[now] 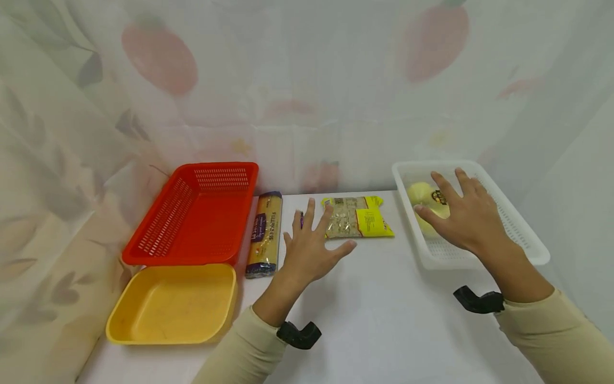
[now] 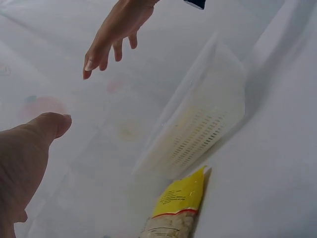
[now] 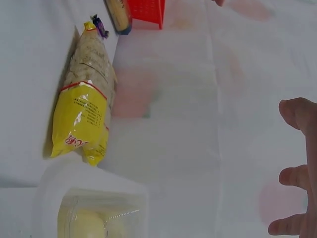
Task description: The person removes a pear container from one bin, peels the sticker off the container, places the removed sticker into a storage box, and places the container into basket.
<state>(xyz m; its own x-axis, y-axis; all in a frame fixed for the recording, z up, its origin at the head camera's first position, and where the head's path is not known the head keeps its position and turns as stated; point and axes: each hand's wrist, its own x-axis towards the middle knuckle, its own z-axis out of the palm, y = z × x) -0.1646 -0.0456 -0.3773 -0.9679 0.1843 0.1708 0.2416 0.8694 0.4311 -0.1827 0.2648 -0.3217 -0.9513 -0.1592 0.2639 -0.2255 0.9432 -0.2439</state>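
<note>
My left hand (image 1: 312,253) is spread with fingers apart above the table, between a long tan-and-purple packet (image 1: 265,234) and a clear-and-yellow bag of pale chunky pieces (image 1: 352,217). Its thumb (image 2: 52,126) shows in the left wrist view. A small purple-wrapped item (image 3: 100,26) lies by the bag's far end, partly hidden behind my left fingers in the head view. Over the white basket (image 1: 520,229), my right hand (image 1: 462,213) stretches out, fingers splayed and holding nothing. Inside that basket is a clear pack of round pale-yellow food (image 1: 421,193), partly covered by the hand.
At the left stands a red perforated basket (image 1: 208,213), with a yellow tub (image 1: 168,304) directly in front of it. A patterned curtain (image 1: 297,96) hangs behind and along the left. White cloth (image 1: 374,320) covers the table.
</note>
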